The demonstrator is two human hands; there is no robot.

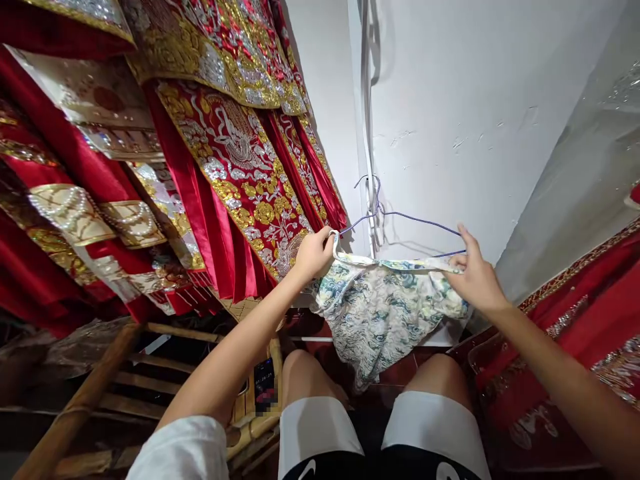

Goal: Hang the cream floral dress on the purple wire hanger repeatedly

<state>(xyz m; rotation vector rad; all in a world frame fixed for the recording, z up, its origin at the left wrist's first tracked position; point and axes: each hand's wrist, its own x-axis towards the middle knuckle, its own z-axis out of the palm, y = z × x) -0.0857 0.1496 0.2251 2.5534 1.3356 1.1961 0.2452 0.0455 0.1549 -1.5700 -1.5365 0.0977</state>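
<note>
A light garment with a blue, green and yellow pattern point(385, 313) hangs in front of my knees. My left hand point(315, 255) is closed on the left end of its band. At the band's right end, my right hand point(475, 273) pinches the cloth, with the index finger raised beside the hanger. A purple wire hanger point(415, 219) sits behind and above the band, its hook by a white vertical pole. The hanger's lower left part is hidden behind the garment and my left hand.
Red and gold embroidered costumes point(240, 160) hang along the left. A bamboo rack point(165, 367) stands at lower left, with a phone point(265, 383) on it. More red sequined cloth point(565, 347) lies to the right. A white wall point(450, 133) rises ahead.
</note>
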